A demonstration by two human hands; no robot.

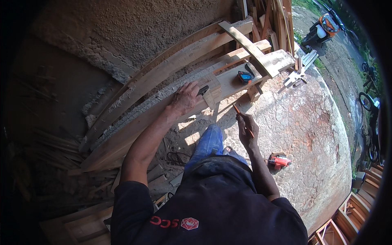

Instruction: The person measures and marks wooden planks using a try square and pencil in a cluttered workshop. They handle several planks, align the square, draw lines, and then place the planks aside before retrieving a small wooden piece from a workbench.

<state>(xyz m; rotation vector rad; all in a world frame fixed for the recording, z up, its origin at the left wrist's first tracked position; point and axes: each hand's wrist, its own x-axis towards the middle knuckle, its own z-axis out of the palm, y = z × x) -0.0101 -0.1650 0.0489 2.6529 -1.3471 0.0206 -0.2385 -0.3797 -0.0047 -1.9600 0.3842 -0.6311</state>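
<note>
My left hand (186, 95) lies over a long wooden plank (137, 128) on the bench, its fingers around a small black tool (203, 90). Most of that tool is hidden, so its kind is unclear. Beside it, a short pale wood piece (216, 87) crosses the plank. A pencil (236, 109) is held in my right hand (248, 129), off the front edge of the plank, its sharpened tip pointing towards the wood. Farther along the bench sits a blue and black tape measure (245, 76).
Behind the plank lie long boards (171, 62) strewn with shavings, with a wooden strip (248, 47) across them. A red power tool (279, 161) rests on the cracked floor (306, 128). Offcuts (157, 176) lie at lower left. Wooden frames (352, 211) and an orange motorbike (329, 25) are at right.
</note>
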